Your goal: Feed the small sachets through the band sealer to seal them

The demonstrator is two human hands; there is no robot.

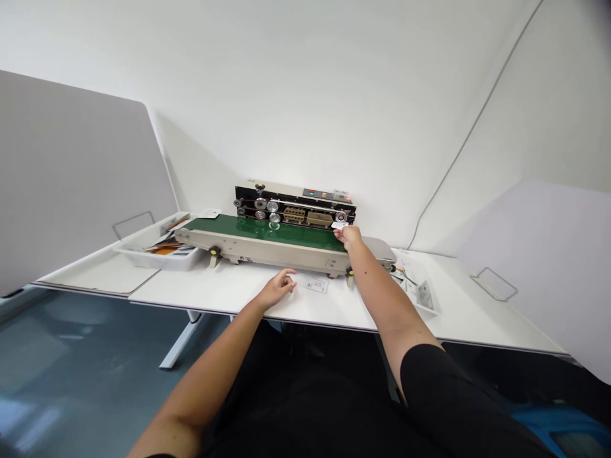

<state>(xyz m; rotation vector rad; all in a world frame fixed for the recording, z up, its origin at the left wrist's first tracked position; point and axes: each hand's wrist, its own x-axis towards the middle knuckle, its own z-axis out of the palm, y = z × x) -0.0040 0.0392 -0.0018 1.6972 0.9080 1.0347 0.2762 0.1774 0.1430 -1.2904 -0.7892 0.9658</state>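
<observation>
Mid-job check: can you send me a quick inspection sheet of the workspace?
Surface: white desk, bearing the sealer and trays.
Job's things: band sealer with green conveyor belt; small white packet held by its far right end; printed packet lying on the desk.
Clutter: left tray and right tray, both holding packets.
Hands: right hand pinching the white packet; left hand open, beside the printed packet.
Cables: grey cable along the wall.
Surroundings: grey partition, white wall.

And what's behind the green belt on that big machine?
Behind the green conveyor belt stands a black panel with silver wheels. Whatever is behind that panel is hidden from view.
</observation>
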